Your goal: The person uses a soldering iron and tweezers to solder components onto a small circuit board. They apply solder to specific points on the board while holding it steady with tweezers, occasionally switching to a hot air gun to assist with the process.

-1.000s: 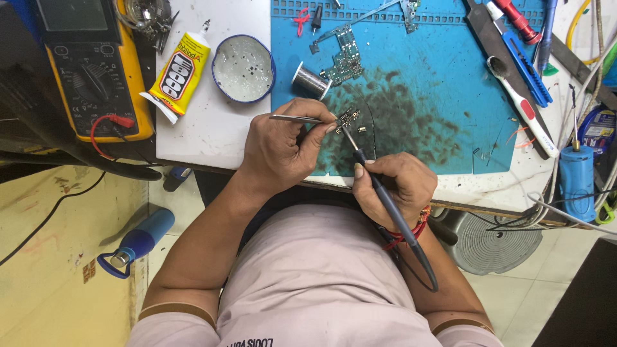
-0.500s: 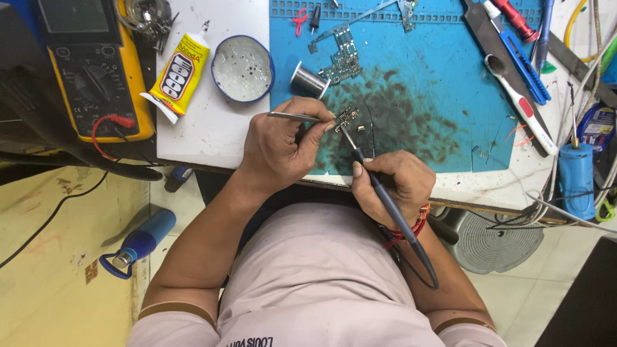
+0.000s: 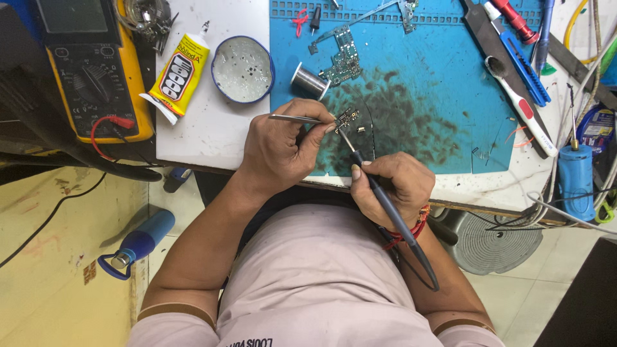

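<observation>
My left hand (image 3: 283, 149) pinches metal tweezers (image 3: 297, 119) whose tips rest on a small circuit board (image 3: 348, 119) lying on the blue work mat (image 3: 437, 77). My right hand (image 3: 392, 186) grips a dark soldering iron (image 3: 385, 205) like a pen, with its thin tip touching the same small board from below. The iron's cable runs back past my wrist over my lap. A spool of solder wire (image 3: 308, 81) stands just beyond the board.
A larger circuit board (image 3: 344, 61) lies further back on the mat. A round tin (image 3: 243, 69), a yellow glue tube (image 3: 175, 77) and a yellow multimeter (image 3: 93, 71) sit to the left. A toothbrush (image 3: 520, 106) and blue tools (image 3: 524, 64) lie right. A blue bottle (image 3: 138, 243) is on the floor.
Both hands keep their grips and stay over the small board; the iron's tip has shifted only slightly. Otherwise nothing visibly moved.
</observation>
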